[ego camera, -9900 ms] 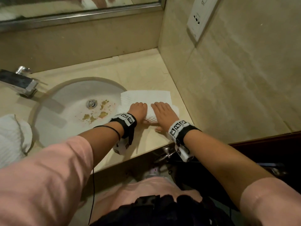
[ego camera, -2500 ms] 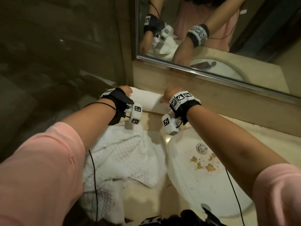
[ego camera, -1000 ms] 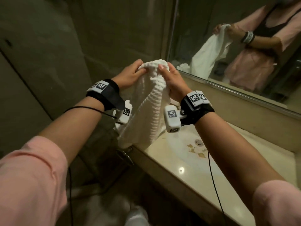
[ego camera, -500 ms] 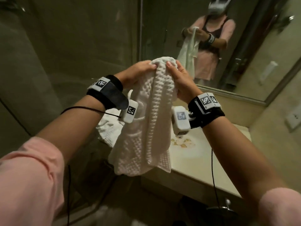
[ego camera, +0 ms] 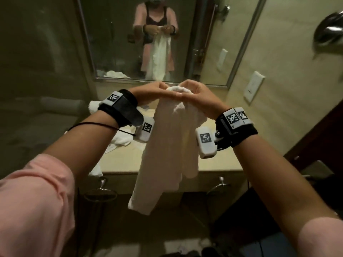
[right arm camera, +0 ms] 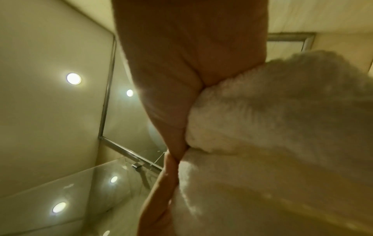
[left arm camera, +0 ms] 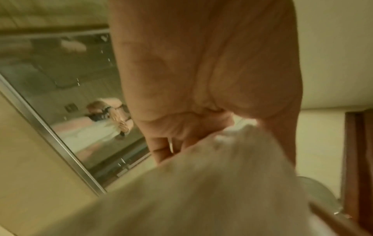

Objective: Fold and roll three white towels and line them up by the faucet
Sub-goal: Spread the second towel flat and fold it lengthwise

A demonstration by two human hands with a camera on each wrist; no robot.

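White towel [ego camera: 167, 154] hangs below both hands, left hand [ego camera: 148, 92] and right hand [ego camera: 196, 95] gripping its bunched top.

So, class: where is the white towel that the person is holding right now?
In the head view the white towel hangs mid-frame from both hands, left hand and right hand, before the counter.

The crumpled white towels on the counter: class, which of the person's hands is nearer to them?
Left. The left hand is held above and just right of the crumpled towels; the right hand is farther right, past the hanging towel.
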